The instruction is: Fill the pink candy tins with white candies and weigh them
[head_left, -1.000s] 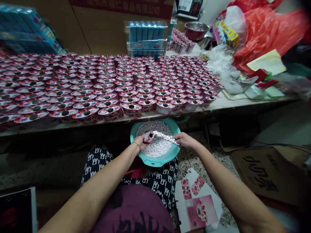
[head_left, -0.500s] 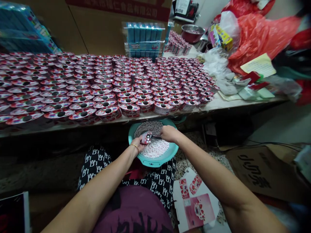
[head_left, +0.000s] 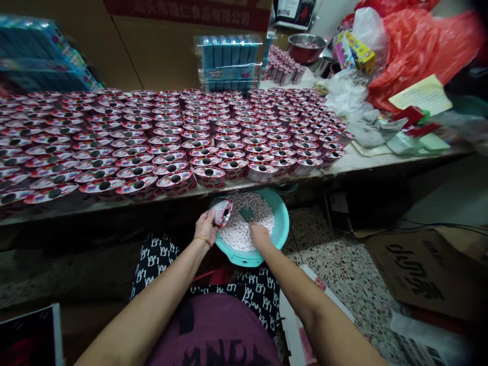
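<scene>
My left hand [head_left: 206, 226] is closed around a small pink-and-white printed container [head_left: 222, 212], oval with a round hole in its top. It is tilted, its hole facing right, and some white bits show at the hole. My right hand [head_left: 260, 235] grips a small scoop [head_left: 247, 214], whose greenish blade rests among small white pellets [head_left: 238, 236]. The pellets fill a turquoise basin [head_left: 246, 260] at my lap, below the table edge. The scoop's handle is mostly hidden by my fingers.
Rows of similar containers [head_left: 175, 181] stand upright on the table, holes up. Behind them are blue packs [head_left: 231, 72] in clear wrap and a large carton [head_left: 168, 51]. Red plastic bags [head_left: 415, 51] and a metal bowl [head_left: 307, 48] lie at the right. Flattened cardboard [head_left: 415, 274] is on the floor.
My right hand has drawn the scoop away from the container's hole and down into the pellets. My left hand has shifted slightly left, still holding the container. The view has moved slightly.
</scene>
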Demonstrator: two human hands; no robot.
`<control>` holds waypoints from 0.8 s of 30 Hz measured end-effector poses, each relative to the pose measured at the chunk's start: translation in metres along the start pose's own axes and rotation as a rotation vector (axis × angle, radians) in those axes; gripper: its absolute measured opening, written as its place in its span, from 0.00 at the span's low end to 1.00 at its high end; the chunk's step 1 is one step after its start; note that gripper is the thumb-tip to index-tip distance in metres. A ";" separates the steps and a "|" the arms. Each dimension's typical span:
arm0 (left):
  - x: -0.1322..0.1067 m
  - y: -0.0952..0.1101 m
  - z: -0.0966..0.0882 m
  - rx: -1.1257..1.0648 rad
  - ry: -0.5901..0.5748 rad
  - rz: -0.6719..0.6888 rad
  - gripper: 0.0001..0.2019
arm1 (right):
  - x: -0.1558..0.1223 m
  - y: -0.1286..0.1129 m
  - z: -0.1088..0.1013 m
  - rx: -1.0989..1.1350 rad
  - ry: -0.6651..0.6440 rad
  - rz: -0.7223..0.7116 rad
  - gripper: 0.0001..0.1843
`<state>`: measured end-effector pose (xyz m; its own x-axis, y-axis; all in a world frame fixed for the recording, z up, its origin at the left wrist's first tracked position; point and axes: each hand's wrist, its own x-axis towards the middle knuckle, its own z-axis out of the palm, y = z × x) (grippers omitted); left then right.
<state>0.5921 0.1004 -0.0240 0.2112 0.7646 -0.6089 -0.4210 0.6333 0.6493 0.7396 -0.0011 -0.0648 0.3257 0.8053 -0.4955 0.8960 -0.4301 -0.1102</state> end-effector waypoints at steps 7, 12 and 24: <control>-0.005 0.011 0.007 -0.048 0.019 -0.075 0.02 | 0.006 0.012 0.004 0.400 -0.087 -0.057 0.20; -0.004 0.012 0.013 -0.094 0.062 -0.124 0.04 | -0.014 0.034 -0.024 0.591 -0.075 -0.034 0.23; -0.006 -0.019 0.029 -0.104 0.039 -0.262 0.11 | -0.037 0.025 -0.132 0.371 -0.087 -0.121 0.18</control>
<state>0.6245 0.0876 -0.0192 0.2911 0.5702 -0.7682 -0.4456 0.7914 0.4185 0.7896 0.0120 0.0648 0.1834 0.8283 -0.5294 0.7510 -0.4656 -0.4683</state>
